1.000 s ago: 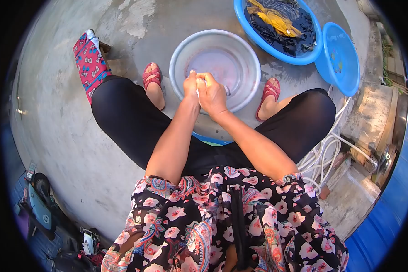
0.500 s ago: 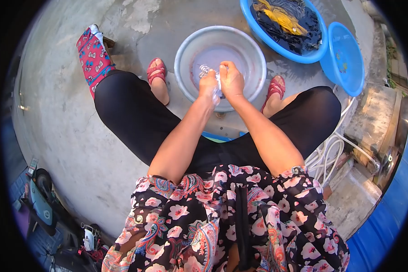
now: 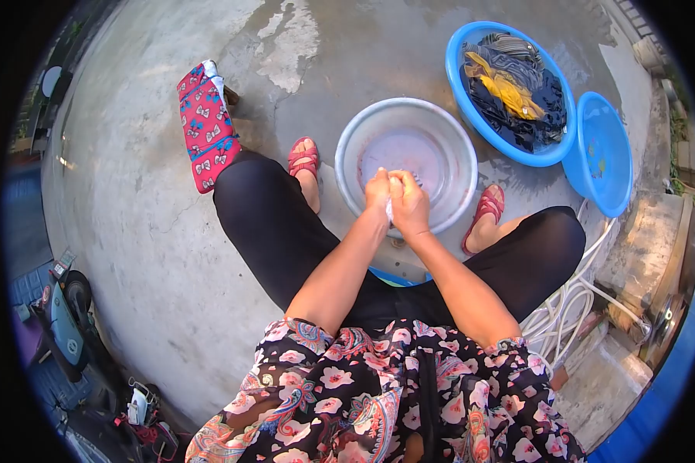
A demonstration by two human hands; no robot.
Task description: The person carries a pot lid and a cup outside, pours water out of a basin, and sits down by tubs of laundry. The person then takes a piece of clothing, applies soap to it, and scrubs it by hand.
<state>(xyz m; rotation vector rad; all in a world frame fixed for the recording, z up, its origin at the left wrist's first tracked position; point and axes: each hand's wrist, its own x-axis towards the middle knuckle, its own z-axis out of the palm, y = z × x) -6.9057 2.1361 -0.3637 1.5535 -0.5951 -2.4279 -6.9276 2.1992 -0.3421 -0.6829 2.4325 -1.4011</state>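
Over the near side of a pale plastic basin (image 3: 459,202), my left hand (image 3: 377,191) and my right hand (image 3: 411,204) are pressed together. Both are closed on a wet, whitish cloth (image 3: 389,210), and only a little of it shows between and below the fingers. What kind of cloth it is I cannot make out. Cloudy, pale purplish water lies in the basin beneath. The basin stands on the ground between two feet in red sandals (image 3: 303,157).
To the right, a large blue basin (image 3: 457,81) holds dark clothes and a yellow garment (image 3: 505,89). A smaller blue basin (image 3: 614,181) adjoins it. A coiled white hose (image 3: 567,309) lies near the right knee. A pink bow-patterned cloth (image 3: 208,127) is at the left knee.
The view has shifted, so everything sits lower and mostly further right. My hands have come closer together round the cloth, and its striped end no longer shows clearly.
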